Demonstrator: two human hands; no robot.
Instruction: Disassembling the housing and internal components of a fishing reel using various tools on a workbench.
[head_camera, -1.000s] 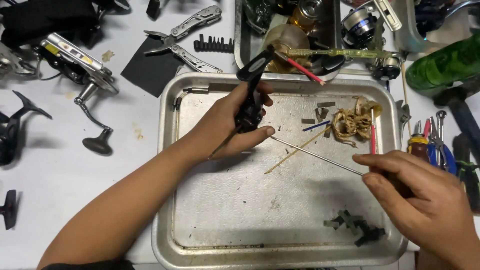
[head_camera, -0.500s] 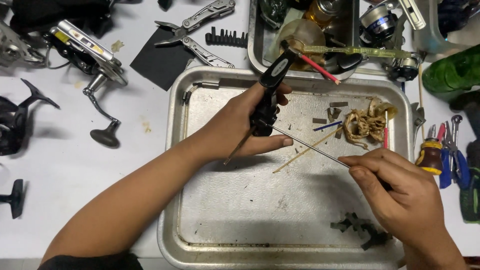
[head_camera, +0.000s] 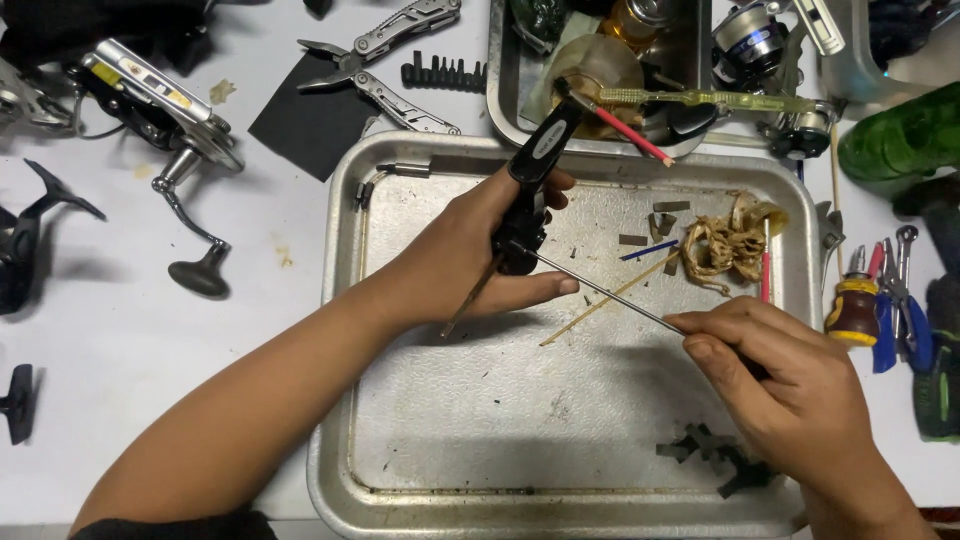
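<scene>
Left hand: clamped around a black reel handle, held over the upper middle of the metal tray.
Right hand: fingers pinched shut on the near end of a thin metal rod; far end of rod touching the lower end of the handle, at the left palm.
Hands: apart, joined only by the rod.
Rod, handling: judged light, stiff, springy, slick and bare; likely to bend if pushed off-line. Best gripped close to its near end, as now.
Handle, handling: judged rigid, light to moderate weight, smooth plastic; best held around the middle.
Between the hands: loose wooden stick lying under the rod, crossing it.
Beyond the right hand: brown tangled wad, small dark scraps, red stick.
Near the right wrist: cluster of dark small parts.
Right of the right hand: stubby screwdriver and pliers on the surface.
Left of the left arm: fishing reel, folding pliers tool.
Obstructions: stick and scraps closest to the rod; nothing else across it.
</scene>
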